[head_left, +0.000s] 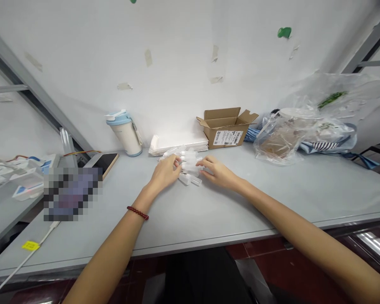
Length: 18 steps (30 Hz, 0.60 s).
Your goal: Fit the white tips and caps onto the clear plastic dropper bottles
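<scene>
A pile of small translucent plastic bottles (185,179) lies on the grey table between my two hands. My left hand (165,173), with a dark red beaded bracelet (138,213) on its wrist, is at the pile's left side. Its fingers are curled in and the thumb is bent toward them; whatever they hold is hidden. From the right, my right hand (218,172) reaches the bottles with fingers slightly bent and thumb apart, its fingertips touching the pile. A clear loose cap or tube (196,181) points out of the near edge of the pile.
Behind the pile lies a stack of white envelopes or sheets (177,145), beside an open cardboard box (226,131). A cream tumbler (126,135) stands left; plastic bags (278,139) and blue cloth are right. A phone (106,162) and white cable (47,234) lie left.
</scene>
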Each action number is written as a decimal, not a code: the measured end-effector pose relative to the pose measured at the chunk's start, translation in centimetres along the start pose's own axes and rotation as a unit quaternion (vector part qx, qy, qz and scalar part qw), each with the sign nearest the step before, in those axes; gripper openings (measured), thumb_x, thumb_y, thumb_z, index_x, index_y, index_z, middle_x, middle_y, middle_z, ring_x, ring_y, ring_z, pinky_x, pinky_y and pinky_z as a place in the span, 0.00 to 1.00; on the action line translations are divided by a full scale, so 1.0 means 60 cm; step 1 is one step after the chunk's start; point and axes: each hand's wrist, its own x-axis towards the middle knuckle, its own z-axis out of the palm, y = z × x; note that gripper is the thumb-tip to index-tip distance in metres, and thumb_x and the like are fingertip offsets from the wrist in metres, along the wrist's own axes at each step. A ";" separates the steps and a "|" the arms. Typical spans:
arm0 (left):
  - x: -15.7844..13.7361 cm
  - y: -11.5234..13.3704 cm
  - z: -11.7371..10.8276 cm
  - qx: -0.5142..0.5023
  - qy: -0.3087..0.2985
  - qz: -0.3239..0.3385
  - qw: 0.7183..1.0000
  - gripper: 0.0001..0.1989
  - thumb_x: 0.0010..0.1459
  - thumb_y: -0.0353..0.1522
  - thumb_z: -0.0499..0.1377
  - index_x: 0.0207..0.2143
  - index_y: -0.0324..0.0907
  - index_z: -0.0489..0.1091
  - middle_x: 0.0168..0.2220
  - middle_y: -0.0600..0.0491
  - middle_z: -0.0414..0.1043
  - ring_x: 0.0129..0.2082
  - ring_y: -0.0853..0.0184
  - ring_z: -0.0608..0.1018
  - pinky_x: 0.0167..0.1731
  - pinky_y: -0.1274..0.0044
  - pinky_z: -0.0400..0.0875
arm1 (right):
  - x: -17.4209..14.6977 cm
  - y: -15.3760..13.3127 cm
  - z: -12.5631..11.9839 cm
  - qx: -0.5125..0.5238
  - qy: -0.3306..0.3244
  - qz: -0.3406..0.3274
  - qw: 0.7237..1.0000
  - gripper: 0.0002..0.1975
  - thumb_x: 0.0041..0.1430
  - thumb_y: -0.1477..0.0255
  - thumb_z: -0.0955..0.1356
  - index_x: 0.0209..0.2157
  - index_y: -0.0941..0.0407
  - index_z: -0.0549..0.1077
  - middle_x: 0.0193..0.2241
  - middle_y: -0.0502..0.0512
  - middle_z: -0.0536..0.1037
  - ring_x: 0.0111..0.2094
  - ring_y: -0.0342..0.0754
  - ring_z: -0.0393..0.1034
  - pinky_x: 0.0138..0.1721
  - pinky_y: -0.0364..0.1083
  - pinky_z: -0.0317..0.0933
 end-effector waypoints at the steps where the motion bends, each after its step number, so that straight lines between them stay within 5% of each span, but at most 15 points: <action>1: -0.001 0.000 -0.001 0.015 -0.023 0.002 1.000 0.10 0.52 0.30 0.53 0.38 0.42 0.69 0.30 0.53 0.73 0.25 0.66 0.71 0.29 0.75 0.60 | 0.000 0.000 0.000 0.001 0.000 -0.002 1.000 0.13 0.61 0.73 0.61 0.47 0.58 0.68 0.42 0.61 0.68 0.41 0.50 0.66 0.44 0.50 0.62; 8: -0.001 -0.006 0.000 0.104 -0.069 0.022 0.992 0.08 0.54 0.31 0.52 0.34 0.42 0.71 0.32 0.52 0.72 0.31 0.64 0.72 0.31 0.74 0.62 | -0.001 0.003 0.005 -0.006 0.005 -0.008 1.000 0.13 0.61 0.73 0.61 0.47 0.57 0.68 0.41 0.61 0.69 0.42 0.51 0.66 0.43 0.50 0.63; 18: -0.003 0.000 -0.006 0.078 -0.002 0.075 0.994 0.10 0.59 0.31 0.52 0.38 0.42 0.73 0.34 0.51 0.70 0.31 0.66 0.72 0.34 0.74 0.64 | -0.003 -0.003 -0.001 -0.009 0.028 -0.039 0.999 0.13 0.60 0.74 0.62 0.46 0.59 0.68 0.40 0.61 0.70 0.42 0.52 0.66 0.44 0.50 0.63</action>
